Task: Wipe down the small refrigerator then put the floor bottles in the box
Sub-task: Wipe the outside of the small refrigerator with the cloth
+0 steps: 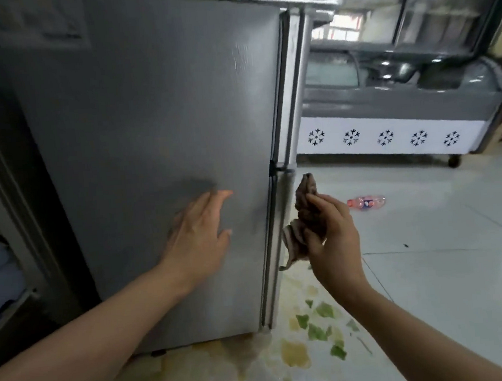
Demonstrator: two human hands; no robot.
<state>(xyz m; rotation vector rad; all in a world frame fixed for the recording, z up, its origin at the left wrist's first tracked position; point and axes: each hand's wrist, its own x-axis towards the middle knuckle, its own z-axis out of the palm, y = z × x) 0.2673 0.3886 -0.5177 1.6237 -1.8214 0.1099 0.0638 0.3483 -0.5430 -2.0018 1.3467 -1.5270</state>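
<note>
Head view showed the left hand (pixel 200 235) flat with straight fingers on the fridge (pixel 149 138) side, likely bracing it. Right hand (pixel 330 238) gripped a bunched cloth (pixel 304 216) at the front edge, mid-frame. One bottle (pixel 366 202) lay on the floor (pixel 445 265), center right.

Left hand (pixel 199 239) flat against the grey side panel of the small refrigerator (pixel 137 133); right hand (pixel 331 238) grips a crumpled cloth (pixel 304 216) beside its front edge, a bottle (pixel 366 203) lying on the tiled floor (pixel 446 280) beyond.
</note>
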